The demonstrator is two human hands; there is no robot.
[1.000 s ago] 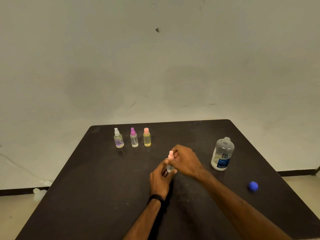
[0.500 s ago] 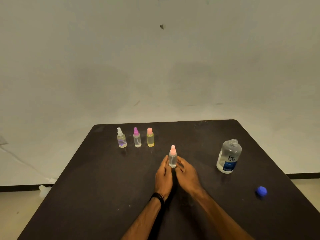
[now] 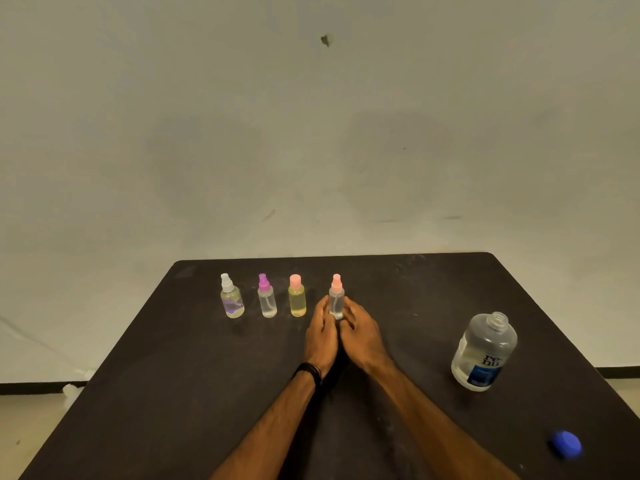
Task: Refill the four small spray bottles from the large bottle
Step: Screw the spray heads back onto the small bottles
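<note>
Hands meet around one small spray bottle (image 3: 336,301) with a peach cap, which stands upright on the dark tabletop (image 3: 173,393), long axis vertical and nozzle pointing straight up. The left hand (image 3: 321,332) cups its left side and the right hand (image 3: 360,332) its right, fingers curled round the lower body, so both hold it. It sits at the right end of a row — white-capped bottle (image 3: 231,299), magenta-capped bottle (image 3: 266,299) and yellow bottle with a peach cap (image 3: 297,299), all upright, caps up, near the far edge. The large clear bottle (image 3: 485,355) stands well apart to the right, uncapped, mouth up and leaning slightly in this wide view; its blue cap (image 3: 566,444) lies near the front right corner. Half a second ago the held bottle stood nearer the person, in front of the row; now it is level with the other three, and the hands have gone forward with it.
</note>
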